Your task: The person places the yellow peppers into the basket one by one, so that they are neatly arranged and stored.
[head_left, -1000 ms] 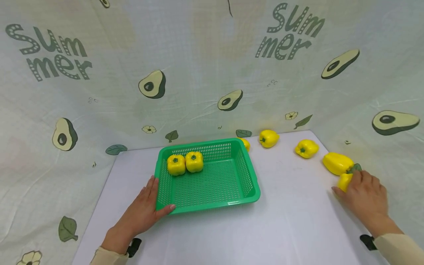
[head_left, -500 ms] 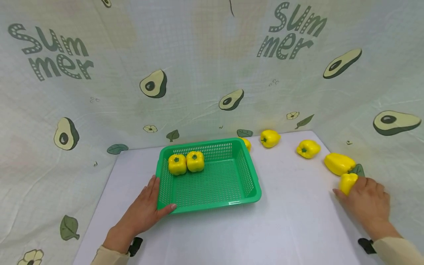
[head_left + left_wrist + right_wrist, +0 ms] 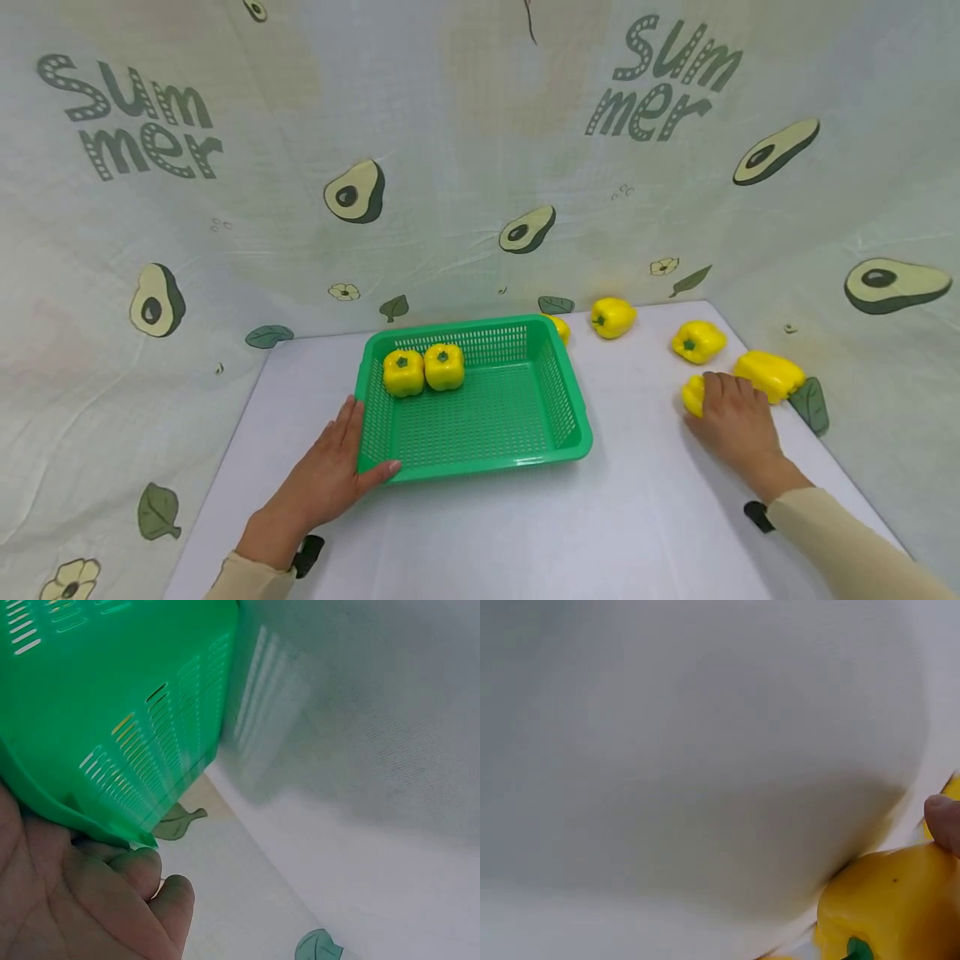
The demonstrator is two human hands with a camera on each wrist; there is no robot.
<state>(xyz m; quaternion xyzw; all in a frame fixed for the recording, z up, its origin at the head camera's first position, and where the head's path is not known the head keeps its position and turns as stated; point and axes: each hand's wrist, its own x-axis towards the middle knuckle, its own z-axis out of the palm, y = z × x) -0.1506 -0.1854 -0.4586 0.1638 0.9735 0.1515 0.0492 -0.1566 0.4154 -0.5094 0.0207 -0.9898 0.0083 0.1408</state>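
My left hand (image 3: 322, 467) rests against the left side of a green plastic basket (image 3: 491, 471), fingers mostly straight and thumb along the front rim corner. In the left wrist view its fingers touch the rim beside the slotted basket wall (image 3: 127, 742). Two yellow bell peppers stand side by side in the basket's back left, a left one (image 3: 404, 373) and a right one (image 3: 444, 367). At the right, my right hand (image 3: 738, 425) grips another yellow bell pepper (image 3: 693, 396), partly hidden by the hand. The right wrist view shows that pepper (image 3: 885, 900) and its green stem.
On the white table (image 3: 630, 492), a long yellow pepper (image 3: 771, 375) lies just behind my right hand. More peppers sit at the back right (image 3: 698, 342) and back (image 3: 612, 317); one (image 3: 560, 328) is partly hidden behind the basket. Printed cloth (image 3: 450, 125) hangs around the back and sides.
My right hand has moved left from the table's right edge, carrying the gripped bell pepper away from its spot near the long pepper. The left hand and basket stay in place.
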